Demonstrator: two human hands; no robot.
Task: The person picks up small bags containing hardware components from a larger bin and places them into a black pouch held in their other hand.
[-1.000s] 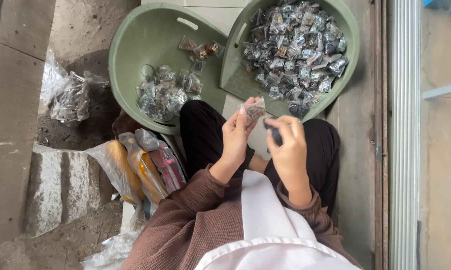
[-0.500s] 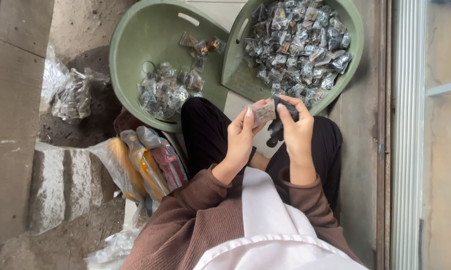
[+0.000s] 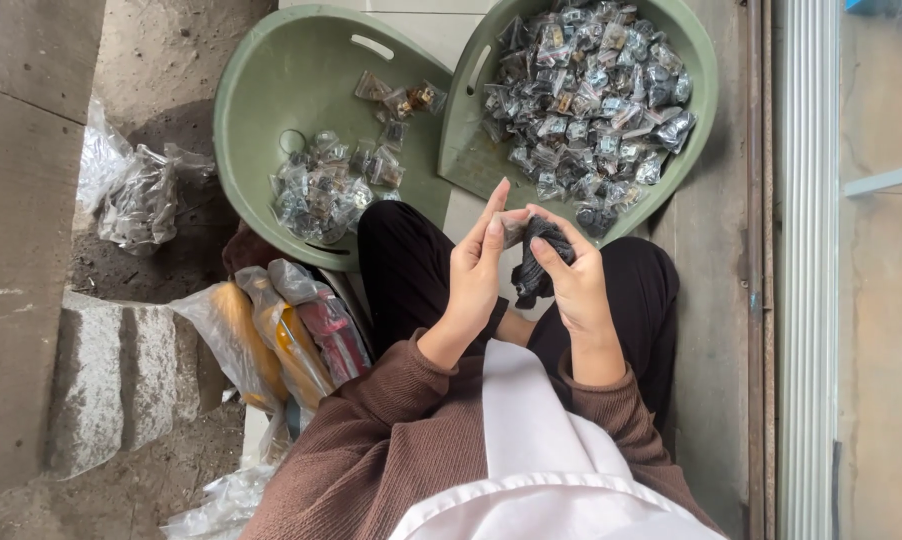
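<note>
I sit with both hands raised over my lap in the head view. My right hand [image 3: 569, 282] grips a small dark, crumpled item [image 3: 539, 262]. My left hand [image 3: 478, 265] pinches a small clear packet [image 3: 512, 228] against that item, fingers straight and pressed to it. Just beyond my knees, a green basin [image 3: 693, 130] on the right is heaped with several small clear packets of dark pieces [image 3: 589, 95]. A second green basin [image 3: 246, 130] on the left holds a smaller pile of the same packets [image 3: 323, 185].
Plastic-wrapped orange and red goods [image 3: 281, 335] lie beside my left thigh. A clear bag of packets [image 3: 136, 195] rests on the dirt at left, near a concrete block [image 3: 106, 380]. A metal door track [image 3: 806, 300] runs along the right.
My hands have drawn together and slightly closer to me. The right hand now wraps the dark item, and the left hand's packet is pressed against it.
</note>
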